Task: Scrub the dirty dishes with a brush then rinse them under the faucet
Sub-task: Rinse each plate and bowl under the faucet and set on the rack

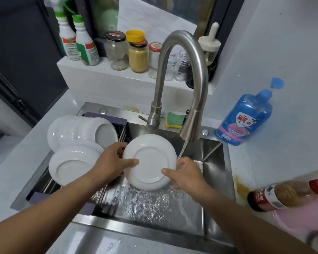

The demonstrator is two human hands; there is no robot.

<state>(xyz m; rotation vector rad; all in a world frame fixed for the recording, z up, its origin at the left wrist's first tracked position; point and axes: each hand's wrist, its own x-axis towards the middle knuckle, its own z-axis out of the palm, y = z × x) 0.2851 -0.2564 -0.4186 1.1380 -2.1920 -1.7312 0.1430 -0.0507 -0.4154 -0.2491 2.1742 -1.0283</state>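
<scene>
A white plate (151,158) stands tilted over the steel sink (212,182), its underside toward me. My left hand (112,161) grips its left rim with the thumb on the back. My right hand (187,174) grips the right rim, thumb on the back as well. Water streams from the faucet (190,129) and lands just right of the plate by my right hand. No brush is in view.
Several white bowls and plates (75,143) lie upturned on a drying rack (106,116) across the sink's left side. A green sponge (174,120) lies behind the faucet. A blue dish soap bottle (244,118) stands at the right, a sauce bottle (286,195) nearer. Jars line the sill.
</scene>
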